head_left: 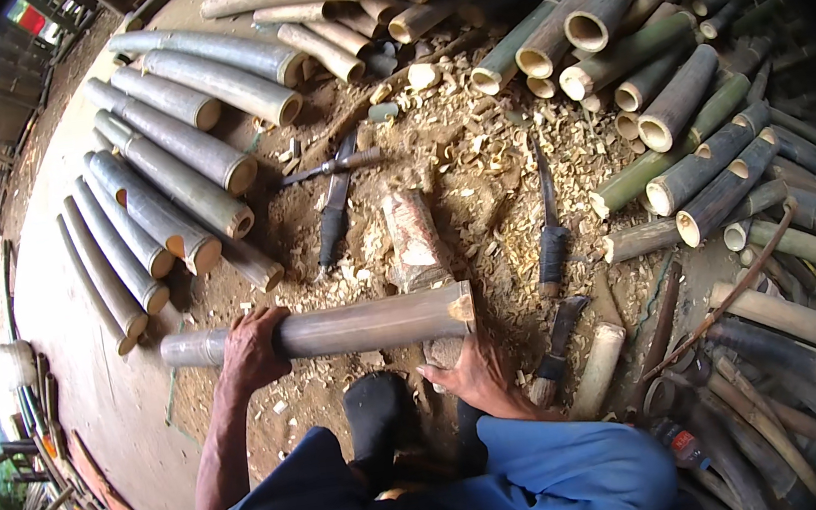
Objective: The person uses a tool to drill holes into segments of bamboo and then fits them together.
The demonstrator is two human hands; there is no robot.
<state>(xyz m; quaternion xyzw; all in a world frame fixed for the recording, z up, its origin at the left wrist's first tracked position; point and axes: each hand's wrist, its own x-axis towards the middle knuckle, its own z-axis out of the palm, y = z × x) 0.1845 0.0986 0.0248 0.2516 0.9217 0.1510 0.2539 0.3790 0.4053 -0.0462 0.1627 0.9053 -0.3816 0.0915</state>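
Observation:
A brown-grey bamboo tube (371, 326) lies crosswise in front of my knees. My left hand (256, 349) is closed round it toward its left end. At the tube's right end, my right hand (487, 377) has its thumb spread out to the left; its other fingers are partly hidden near the cut edge. Just beyond the tube, touching or close to it, is a short wooden block (413, 239) with a scraped top. A knife with a dark wrapped handle (333, 233) lies left of the block. Another wrapped-handle knife (554, 253) rests to the right, and a third knife (557, 344) lies near my right hand.
Pale wood chips (488, 165) cover the dirt ground. Several bamboo tubes (181, 160) lie in a row at the left; a larger bamboo pile (675, 124) fills the right. A thin stick (725, 294) slants across the right side. A bottle (681, 445) lies beside my right knee.

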